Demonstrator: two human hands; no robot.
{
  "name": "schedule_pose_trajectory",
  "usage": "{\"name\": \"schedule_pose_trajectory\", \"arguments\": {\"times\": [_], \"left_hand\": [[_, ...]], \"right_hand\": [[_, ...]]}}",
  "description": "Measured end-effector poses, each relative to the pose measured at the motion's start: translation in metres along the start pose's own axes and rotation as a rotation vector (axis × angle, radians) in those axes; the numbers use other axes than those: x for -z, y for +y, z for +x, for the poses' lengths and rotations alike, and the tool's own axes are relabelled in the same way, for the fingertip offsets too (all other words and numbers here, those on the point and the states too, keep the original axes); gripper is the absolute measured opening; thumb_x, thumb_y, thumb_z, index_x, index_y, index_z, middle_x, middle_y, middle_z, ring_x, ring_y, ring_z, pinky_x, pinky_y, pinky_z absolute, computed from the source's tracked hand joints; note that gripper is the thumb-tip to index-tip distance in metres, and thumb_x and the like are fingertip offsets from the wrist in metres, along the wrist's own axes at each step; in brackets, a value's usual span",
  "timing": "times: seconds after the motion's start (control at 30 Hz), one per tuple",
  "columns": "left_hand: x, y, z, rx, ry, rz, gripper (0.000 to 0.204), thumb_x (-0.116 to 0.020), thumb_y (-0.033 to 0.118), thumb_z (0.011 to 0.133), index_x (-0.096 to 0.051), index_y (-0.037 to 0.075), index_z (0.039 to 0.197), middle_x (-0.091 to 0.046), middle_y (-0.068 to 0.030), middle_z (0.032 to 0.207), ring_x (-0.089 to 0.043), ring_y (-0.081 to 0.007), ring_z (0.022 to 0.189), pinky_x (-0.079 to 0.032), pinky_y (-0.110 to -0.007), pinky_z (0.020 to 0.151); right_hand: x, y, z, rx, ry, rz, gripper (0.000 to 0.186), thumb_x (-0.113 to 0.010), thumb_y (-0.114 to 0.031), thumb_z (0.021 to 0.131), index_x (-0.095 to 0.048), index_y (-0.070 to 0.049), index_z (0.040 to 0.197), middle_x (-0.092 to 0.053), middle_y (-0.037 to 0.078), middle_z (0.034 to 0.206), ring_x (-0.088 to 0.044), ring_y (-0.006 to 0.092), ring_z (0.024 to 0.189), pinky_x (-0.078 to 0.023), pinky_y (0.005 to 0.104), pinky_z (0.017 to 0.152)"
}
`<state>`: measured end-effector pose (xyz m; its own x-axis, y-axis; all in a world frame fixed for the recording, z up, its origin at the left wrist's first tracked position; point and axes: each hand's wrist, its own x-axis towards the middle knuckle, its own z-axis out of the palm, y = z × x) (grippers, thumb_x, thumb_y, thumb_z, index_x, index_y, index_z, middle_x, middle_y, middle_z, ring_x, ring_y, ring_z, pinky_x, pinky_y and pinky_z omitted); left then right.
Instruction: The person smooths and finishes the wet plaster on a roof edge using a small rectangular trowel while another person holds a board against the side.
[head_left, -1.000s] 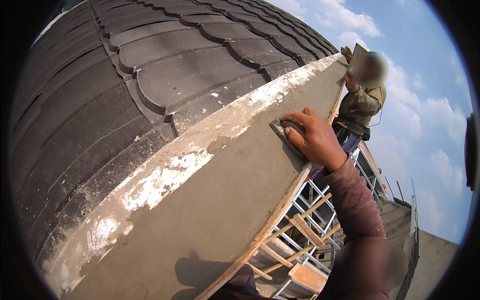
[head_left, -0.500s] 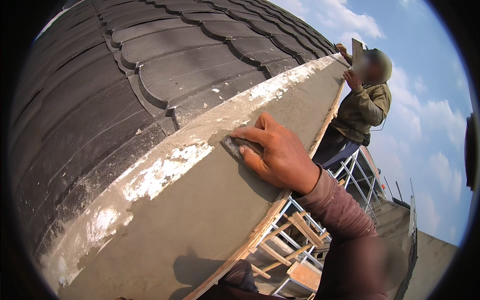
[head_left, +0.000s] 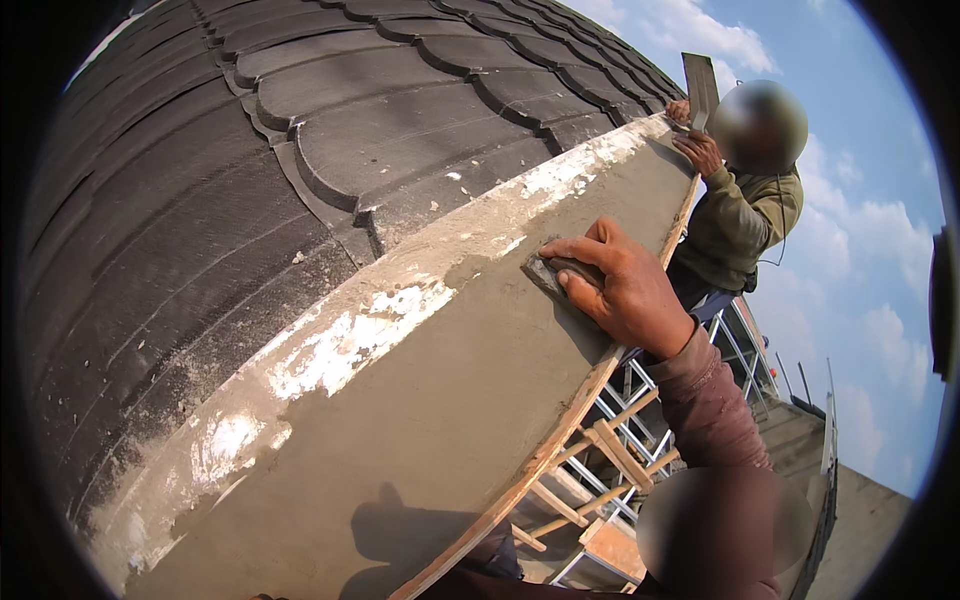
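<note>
My right hand (head_left: 637,295) is closed on a flat grey plastering float (head_left: 543,273), smeared with mortar, its fingers bent over the top. The float lies against a long band of smooth grey mortar (head_left: 400,400), near its middle. Rough mortar with white patches (head_left: 340,350) borders the band on the roof side. Along the opposite side runs a thin wooden strip (head_left: 540,460); my wrist passes over it. My left hand is out of view.
Dark overlapping roof tiles (head_left: 420,145) slope up at the left. Farther along the band stands a co-worker (head_left: 745,225), holding a flat grey board-like tool (head_left: 700,90). Below the strip, at the right, are metal scaffold bars and wooden pieces (head_left: 620,455). A concrete wall (head_left: 870,530) lies beyond.
My right hand and the float have shifted right in the picture, farther along the mortar band. The view has moved slightly too. The co-worker's tool and hands have shifted a little.
</note>
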<state>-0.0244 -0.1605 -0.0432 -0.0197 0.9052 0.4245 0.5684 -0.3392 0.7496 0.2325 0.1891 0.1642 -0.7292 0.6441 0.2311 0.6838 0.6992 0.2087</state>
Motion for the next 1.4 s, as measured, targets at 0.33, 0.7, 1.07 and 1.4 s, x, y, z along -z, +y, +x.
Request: {"name": "schedule_pose_trajectory", "arguments": {"times": [0.33,0.7,1.07,1.4], "left_hand": [[0.002,0.000,0.004,-0.009,-0.008,0.020,0.028,-0.086,0.017,0.082,-0.074,0.002,0.103,-0.061,-0.0122,0.079,-0.058,-0.0313,0.069,-0.044,-0.044,0.063],[0.002,-0.004,0.000,-0.017,-0.021,0.038,0.033,-0.087,0.019,0.081,-0.076,0.004,0.108,-0.064,-0.0123,0.084,-0.061,-0.0321,0.073,-0.046,-0.044,0.065],[0.003,-0.002,0.000,-0.030,-0.002,-0.002,0.029,-0.081,0.013,0.080,-0.076,0.003,0.107,-0.060,-0.0131,0.079,-0.058,-0.0330,0.068,-0.044,-0.045,0.062],[0.000,0.002,-0.005,0.050,-0.025,0.039,0.025,-0.084,0.012,0.080,-0.078,0.007,0.104,-0.055,-0.0120,0.075,-0.055,-0.0335,0.069,-0.044,-0.045,0.065]], "right_hand": [[-0.003,0.014,0.011,0.112,0.006,0.024,0.033,-0.071,-0.016,0.090,-0.077,-0.013,0.122,-0.056,0.012,0.098,-0.062,0.0305,0.086,-0.052,0.0425,0.079],[-0.008,0.006,0.009,0.045,0.071,-0.055,0.035,-0.072,-0.020,0.090,-0.075,-0.014,0.125,-0.059,0.014,0.101,-0.065,0.0348,0.086,-0.053,0.0450,0.077],[0.002,0.054,0.004,-0.159,0.187,-0.206,0.030,-0.066,-0.026,0.096,-0.075,-0.012,0.121,-0.065,0.019,0.103,-0.069,0.0407,0.093,-0.055,0.0497,0.083],[-0.024,-0.048,0.009,0.080,0.075,-0.041,0.033,-0.070,-0.024,0.093,-0.075,-0.016,0.124,-0.058,0.015,0.099,-0.066,0.0353,0.086,-0.053,0.0458,0.078]]}}
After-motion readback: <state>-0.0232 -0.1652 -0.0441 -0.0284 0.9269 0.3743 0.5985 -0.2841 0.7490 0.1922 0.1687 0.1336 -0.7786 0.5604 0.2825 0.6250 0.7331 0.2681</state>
